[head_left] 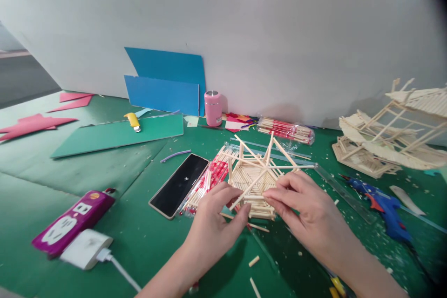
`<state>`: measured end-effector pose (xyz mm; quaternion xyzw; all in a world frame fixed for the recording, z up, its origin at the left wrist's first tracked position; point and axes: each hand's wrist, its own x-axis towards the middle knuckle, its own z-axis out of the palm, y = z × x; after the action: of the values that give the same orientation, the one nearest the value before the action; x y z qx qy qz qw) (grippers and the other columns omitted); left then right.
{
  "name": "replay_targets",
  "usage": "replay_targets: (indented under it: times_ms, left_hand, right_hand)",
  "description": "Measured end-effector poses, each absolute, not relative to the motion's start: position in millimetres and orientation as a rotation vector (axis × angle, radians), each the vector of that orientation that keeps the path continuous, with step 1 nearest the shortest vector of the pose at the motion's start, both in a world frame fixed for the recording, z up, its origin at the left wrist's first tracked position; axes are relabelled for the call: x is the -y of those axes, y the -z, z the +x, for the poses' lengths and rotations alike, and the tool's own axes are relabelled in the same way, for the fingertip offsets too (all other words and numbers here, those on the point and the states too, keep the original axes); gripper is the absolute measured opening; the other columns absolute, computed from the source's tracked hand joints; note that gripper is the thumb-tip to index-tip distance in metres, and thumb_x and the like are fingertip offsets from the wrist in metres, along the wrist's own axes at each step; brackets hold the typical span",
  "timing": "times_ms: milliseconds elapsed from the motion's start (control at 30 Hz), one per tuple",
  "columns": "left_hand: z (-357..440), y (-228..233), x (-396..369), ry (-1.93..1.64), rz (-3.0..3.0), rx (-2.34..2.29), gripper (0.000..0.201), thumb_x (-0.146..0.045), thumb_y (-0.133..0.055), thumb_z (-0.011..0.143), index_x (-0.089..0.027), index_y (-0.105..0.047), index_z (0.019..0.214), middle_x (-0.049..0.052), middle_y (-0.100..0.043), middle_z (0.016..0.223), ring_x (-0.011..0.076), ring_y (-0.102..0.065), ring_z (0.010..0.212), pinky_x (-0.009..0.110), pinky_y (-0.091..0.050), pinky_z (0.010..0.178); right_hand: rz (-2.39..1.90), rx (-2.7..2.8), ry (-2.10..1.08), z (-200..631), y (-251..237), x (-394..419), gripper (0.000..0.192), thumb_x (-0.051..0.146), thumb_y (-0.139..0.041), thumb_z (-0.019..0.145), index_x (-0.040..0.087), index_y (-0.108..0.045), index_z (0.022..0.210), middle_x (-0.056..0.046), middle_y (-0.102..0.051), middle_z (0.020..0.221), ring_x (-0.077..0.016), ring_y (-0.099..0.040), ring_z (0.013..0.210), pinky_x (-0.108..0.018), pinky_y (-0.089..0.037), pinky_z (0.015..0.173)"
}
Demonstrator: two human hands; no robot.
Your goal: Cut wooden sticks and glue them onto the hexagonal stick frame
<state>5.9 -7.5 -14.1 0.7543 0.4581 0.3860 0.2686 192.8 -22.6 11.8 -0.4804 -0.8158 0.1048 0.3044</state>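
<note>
A small hexagonal frame of thin wooden sticks [256,178] rests on the green table mat [139,242], with several loose sticks poking up from it. My left hand [218,216] pinches a slanted stick at the frame's near left edge. My right hand [307,207] grips the frame's near right side with fingertips on the sticks. Under the frame's left side lies a clear packet of red-printed wooden sticks [206,184].
A black phone [179,185] lies left of the packet. A purple power strip [71,221] with white charger sits near left. A blue glue gun [386,207], clear ruler [344,193], finished stick model [391,135], pink can [213,108], yellow knife [132,121], coloured card sheets.
</note>
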Motion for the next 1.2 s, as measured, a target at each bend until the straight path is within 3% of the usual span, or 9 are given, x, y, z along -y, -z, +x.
replay_targets:
  times_ms: [267, 467, 567, 667, 767, 900, 1067, 1200]
  left_hand:
    - [5, 14, 6, -1.014, 1.999, -1.22, 0.019, -0.021, -0.05, 0.085, -0.012, -0.064, 0.076, 0.006, -0.061, 0.07, 0.0165, -0.056, 0.064, 0.027, -0.045, 0.058]
    - [4, 14, 6, -0.987, 2.027, -1.223, 0.019, -0.023, -0.049, 0.086, -0.014, -0.064, 0.078, 0.006, -0.062, 0.074, 0.0171, -0.058, 0.069, 0.028, -0.047, 0.062]
    - [4, 17, 6, -1.024, 2.089, -1.264, 0.015, -0.023, -0.053, 0.084, -0.013, -0.064, 0.086, 0.006, -0.062, 0.075, 0.018, -0.058, 0.069, 0.029, -0.047, 0.062]
    - [6, 16, 7, -1.197, 2.246, -1.346, 0.025, -0.022, -0.059, 0.08, -0.01, -0.059, 0.101, 0.01, -0.061, 0.083, 0.0198, -0.056, 0.072, 0.032, -0.047, 0.062]
    - [13, 9, 8, -1.351, 2.531, -1.292, 0.025, -0.017, -0.061, 0.077, -0.01, -0.058, 0.101, 0.012, -0.059, 0.09, 0.0234, -0.054, 0.081, 0.038, -0.043, 0.069]
    - [28, -6, 5, -1.139, 2.771, -1.069, 0.012, -0.015, -0.056, 0.081, -0.017, -0.062, 0.093, 0.008, -0.064, 0.087, 0.0248, -0.051, 0.084, 0.039, -0.037, 0.072]
    - [44, -21, -1, -0.733, 2.897, -1.009, 0.018, -0.019, -0.045, 0.088, -0.017, -0.064, 0.087, 0.006, -0.067, 0.08, 0.0259, -0.05, 0.081, 0.041, -0.032, 0.071]
    - [48, -23, -5, -0.637, 2.974, -0.982, 0.019, -0.019, -0.045, 0.088, -0.018, -0.064, 0.085, 0.005, -0.065, 0.072, 0.026, -0.048, 0.079, 0.04, -0.029, 0.068]
  right_hand:
    - [-1.3, 2.158, -0.248, 192, -8, 22, 0.017, 0.018, -0.049, 0.086, 0.022, -0.064, 0.084, -0.002, -0.053, 0.077, -0.0158, -0.047, 0.075, -0.029, -0.04, 0.064]
    - [-1.311, 1.808, -0.42, 209, -10, 27, 0.024, 0.024, -0.05, 0.087, 0.029, -0.058, 0.109, 0.0, -0.054, 0.098, -0.0129, -0.051, 0.092, -0.025, -0.041, 0.079]
    - [-1.4, 1.54, -0.442, 222, -6, 32, 0.017, 0.029, -0.051, 0.087, 0.031, -0.059, 0.102, 0.003, -0.057, 0.098, -0.0105, -0.052, 0.089, -0.02, -0.04, 0.075]
    - [-1.465, 1.312, -0.564, 230, 5, 36, 0.012, 0.035, -0.053, 0.085, 0.03, -0.057, 0.095, 0.005, -0.058, 0.088, -0.0088, -0.051, 0.079, -0.018, -0.039, 0.07]
    - [-1.478, 1.228, -0.683, 232, 17, 40, 0.013, 0.039, -0.052, 0.086, 0.028, -0.057, 0.092, 0.005, -0.055, 0.082, -0.0084, -0.049, 0.074, -0.017, -0.038, 0.066]
    - [-1.468, 1.21, -0.796, 224, 27, 45, 0.02, 0.043, -0.048, 0.087, 0.025, -0.058, 0.086, 0.003, -0.057, 0.081, -0.0106, -0.049, 0.076, -0.018, -0.038, 0.063]
    - [-1.423, 1.189, -0.91, 215, 29, 46, 0.024, 0.043, -0.047, 0.087, 0.023, -0.059, 0.094, 0.001, -0.06, 0.085, -0.0121, -0.05, 0.074, -0.022, -0.039, 0.064]
    - [-1.359, 1.194, -0.975, 211, 27, 43, 0.026, 0.042, -0.047, 0.087, 0.02, -0.061, 0.089, 0.0, -0.058, 0.084, -0.0136, -0.05, 0.078, -0.024, -0.038, 0.069]
